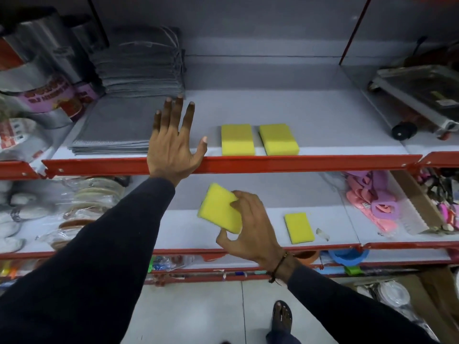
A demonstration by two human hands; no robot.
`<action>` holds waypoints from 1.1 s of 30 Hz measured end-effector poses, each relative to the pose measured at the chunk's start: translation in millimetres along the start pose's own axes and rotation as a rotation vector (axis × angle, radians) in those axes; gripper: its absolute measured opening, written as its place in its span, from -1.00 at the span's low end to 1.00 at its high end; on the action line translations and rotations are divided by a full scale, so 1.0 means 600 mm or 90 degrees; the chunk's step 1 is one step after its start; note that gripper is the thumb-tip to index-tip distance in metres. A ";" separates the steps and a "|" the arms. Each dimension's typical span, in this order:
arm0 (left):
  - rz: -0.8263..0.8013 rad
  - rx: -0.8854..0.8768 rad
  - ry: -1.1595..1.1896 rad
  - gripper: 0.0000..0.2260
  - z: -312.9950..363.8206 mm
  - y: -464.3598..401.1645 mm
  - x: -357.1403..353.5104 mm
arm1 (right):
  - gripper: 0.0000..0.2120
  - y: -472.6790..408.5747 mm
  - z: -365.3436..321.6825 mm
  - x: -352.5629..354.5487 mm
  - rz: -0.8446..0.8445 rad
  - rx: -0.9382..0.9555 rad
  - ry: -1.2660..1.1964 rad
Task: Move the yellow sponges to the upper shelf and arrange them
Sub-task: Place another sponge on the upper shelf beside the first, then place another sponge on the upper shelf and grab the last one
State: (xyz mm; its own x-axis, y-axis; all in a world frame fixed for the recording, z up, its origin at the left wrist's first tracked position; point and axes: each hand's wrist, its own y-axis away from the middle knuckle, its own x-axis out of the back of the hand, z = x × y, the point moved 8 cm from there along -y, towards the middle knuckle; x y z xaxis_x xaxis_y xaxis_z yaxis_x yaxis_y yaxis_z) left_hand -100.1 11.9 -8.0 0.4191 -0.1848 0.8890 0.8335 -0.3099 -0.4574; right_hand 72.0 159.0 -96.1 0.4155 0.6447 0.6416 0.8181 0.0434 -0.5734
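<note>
Two yellow sponges lie side by side near the front of the upper shelf (323, 120): the left sponge (237, 139) and the right sponge (278, 139). My right hand (250, 227) grips a third yellow sponge (219, 207), tilted, in front of the lower shelf (273, 197). A fourth yellow sponge (298, 227) lies flat on that lower shelf, to the right of my right hand. My left hand (173, 142) is spread open at the upper shelf's red front edge, left of the two sponges, and holds nothing.
Stacks of grey cloths (139, 68) fill the upper shelf's left part, with foil packs (39, 70) beyond. A wheeled metal rack (417, 95) sits at the right. Pink and purple brushes (377, 202) and bagged goods (82, 202) flank the lower shelf.
</note>
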 end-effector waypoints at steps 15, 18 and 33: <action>-0.003 0.008 0.003 -0.25 0.001 0.003 0.002 | -0.62 -0.110 0.201 0.288 0.262 -0.332 0.333; 0.001 0.008 0.007 -0.26 0.002 0.004 0.000 | -0.73 0.000 0.217 0.262 0.389 -0.328 0.280; -0.012 0.000 -0.019 -0.26 0.002 -0.003 -0.007 | -0.41 0.128 0.337 -0.022 -0.364 -0.436 0.242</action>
State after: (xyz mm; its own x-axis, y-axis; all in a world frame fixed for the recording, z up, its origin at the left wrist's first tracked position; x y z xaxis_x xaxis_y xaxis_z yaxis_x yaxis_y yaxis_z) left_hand -103.0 14.1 -10.7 0.4137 -0.1514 0.8977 0.8413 -0.3131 -0.4406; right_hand 48.6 308.1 -251.6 -0.1143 0.3693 0.9222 0.9411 -0.2572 0.2196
